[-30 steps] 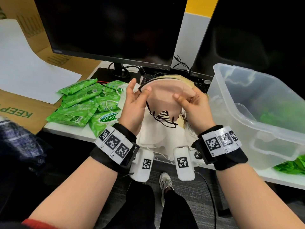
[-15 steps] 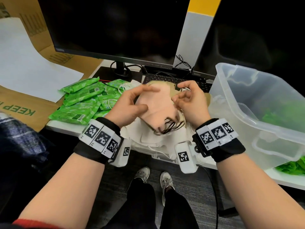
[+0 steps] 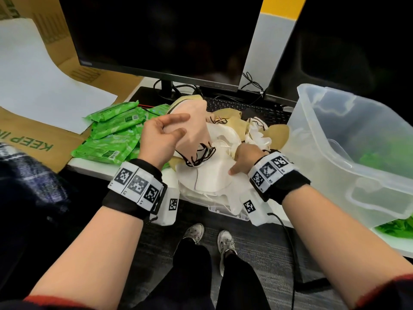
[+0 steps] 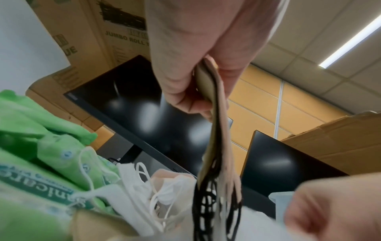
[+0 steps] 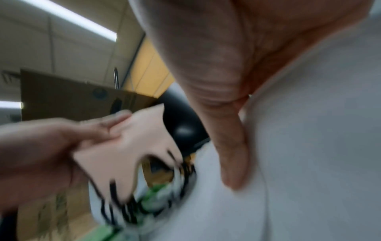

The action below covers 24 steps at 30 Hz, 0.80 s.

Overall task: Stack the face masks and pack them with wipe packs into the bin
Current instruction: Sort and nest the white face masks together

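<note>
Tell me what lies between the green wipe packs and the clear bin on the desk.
In the head view, a loose heap of face masks, white and tan, fills the stretch between the wipe packs and the bin.

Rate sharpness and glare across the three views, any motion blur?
Head view: mostly sharp, wide-angle bending at the edges, monitor dark with little glare. Left wrist view: left hand fairly clear, pink mask and its black loops smeared, soft ceiling-light reflections on the monitor. Right wrist view: heavy motion blur throughout, right hand and white mask soft.
</note>
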### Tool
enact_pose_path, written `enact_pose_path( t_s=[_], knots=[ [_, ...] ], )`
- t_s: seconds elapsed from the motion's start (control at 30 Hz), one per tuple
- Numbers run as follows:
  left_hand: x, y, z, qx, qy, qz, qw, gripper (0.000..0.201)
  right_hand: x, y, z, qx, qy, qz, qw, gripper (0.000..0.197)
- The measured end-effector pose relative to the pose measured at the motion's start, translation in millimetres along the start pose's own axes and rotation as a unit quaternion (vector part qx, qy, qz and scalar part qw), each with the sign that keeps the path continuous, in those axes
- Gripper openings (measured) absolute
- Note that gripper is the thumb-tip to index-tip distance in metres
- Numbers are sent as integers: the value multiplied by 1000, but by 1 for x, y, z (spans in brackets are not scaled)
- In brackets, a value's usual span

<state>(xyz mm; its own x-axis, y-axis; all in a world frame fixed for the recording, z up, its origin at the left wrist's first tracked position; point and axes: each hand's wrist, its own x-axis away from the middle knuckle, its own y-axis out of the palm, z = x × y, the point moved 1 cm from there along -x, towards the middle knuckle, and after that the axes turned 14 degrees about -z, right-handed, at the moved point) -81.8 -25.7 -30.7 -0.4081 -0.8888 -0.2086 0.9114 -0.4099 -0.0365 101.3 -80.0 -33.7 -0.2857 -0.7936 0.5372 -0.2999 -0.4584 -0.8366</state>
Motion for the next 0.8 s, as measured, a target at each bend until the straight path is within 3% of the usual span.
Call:
enact_pose_path(
  t_s=[0.17, 0.27, 0.37, 0.5, 0.6, 0.7, 0.8],
  knots=[
    [0, 5, 0, -32, 0, 3, 999, 36, 11, -26, 8, -164, -38, 113, 979, 27],
    [1, 13, 1, -32, 7, 14, 999, 36, 19, -39, 15, -243, -91, 225, 939, 34],
    [4, 25, 3, -76, 23, -33, 996, 38, 28, -44, 14, -323, -147, 297, 887, 30],
    [11, 42, 9, -101, 37, -122, 987, 57, 36, -41, -2, -401, -264, 266, 836, 27],
    [17, 48, 15, -35, 41, -165, 985, 67, 42, -34, -12, -400, -333, 215, 826, 14],
    [15, 47, 18, 65, 32, -154, 986, 51, 47, -28, -13, -403, -362, 176, 822, 22],
    [11, 46, 16, 89, 9, -94, 992, 50, 52, -24, -13, -388, -371, 170, 826, 22]
  ],
)
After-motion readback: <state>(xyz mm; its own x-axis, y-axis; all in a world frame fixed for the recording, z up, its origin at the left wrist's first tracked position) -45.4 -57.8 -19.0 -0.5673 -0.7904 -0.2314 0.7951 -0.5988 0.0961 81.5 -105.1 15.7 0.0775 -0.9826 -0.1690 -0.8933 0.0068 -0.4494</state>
